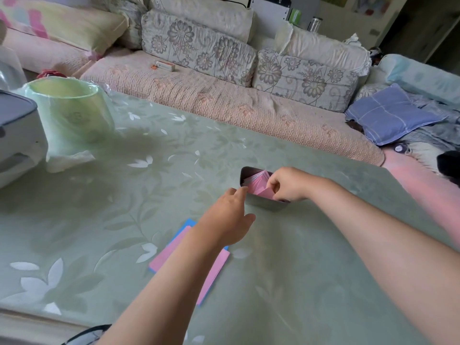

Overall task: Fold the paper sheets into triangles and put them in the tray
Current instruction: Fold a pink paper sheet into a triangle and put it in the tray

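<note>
The green leaf-patterned surface [99, 220] fills most of my view, with one long sofa [224, 100] beyond its far edge and one pale green bin [69, 108], lined with a bag, at the far left. Near me lies one stack of flat paper sheets [216, 272], pink on top with blue edges showing beneath, its corners turned diagonally; my left forearm crosses over it, so I cannot tell its long axis. Just beyond it sits one dark tray [266, 205], its length running from far left to near right. It holds several folded pink triangles [256, 183] standing on edge, too tightly packed to count. My left hand [229, 217] has a loose, wide grip, fingers stretched out to touch the tray's left end. My right hand [288, 184] pinches one folded pink piece [266, 192] inside the tray's near right part; its tip's direction is unclear.
</note>
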### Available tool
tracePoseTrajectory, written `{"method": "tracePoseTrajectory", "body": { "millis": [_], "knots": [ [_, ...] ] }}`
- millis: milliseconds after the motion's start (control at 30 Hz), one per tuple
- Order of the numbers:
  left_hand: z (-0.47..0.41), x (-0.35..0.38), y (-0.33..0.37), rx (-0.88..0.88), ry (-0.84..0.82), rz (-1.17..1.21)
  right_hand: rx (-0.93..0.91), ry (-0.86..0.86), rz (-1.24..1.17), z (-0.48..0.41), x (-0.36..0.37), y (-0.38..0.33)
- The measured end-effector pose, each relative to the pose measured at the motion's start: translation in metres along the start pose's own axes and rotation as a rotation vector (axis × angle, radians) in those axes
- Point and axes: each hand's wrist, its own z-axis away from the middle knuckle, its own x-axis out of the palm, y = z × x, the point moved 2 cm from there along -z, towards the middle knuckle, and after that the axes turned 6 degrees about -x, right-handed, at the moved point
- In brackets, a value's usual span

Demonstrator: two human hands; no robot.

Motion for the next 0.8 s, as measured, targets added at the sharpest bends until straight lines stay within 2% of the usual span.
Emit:
{"method": "tracePoseTrajectory", "body": {
  "millis": [167,367,567,800],
  "knots": [
    [-0.001,0.0,0.0,-0.002,0.018,-0.002,0.005,-0.059,0.063,-0.01,0.003,-0.006],
    [0.0,0.001,0.0,0.002,0.026,0.008,0.085,-0.009,0.13,-0.015,0.008,-0.005],
    [-0.001,0.002,0.0,-0.008,0.039,-0.008,0.172,0.057,-0.056,-0.02,0.017,0.005],
    [-0.001,0.001,0.0,-0.016,0.035,-0.015,0.199,0.167,-0.082,-0.02,0.02,0.007]
  ]
}}
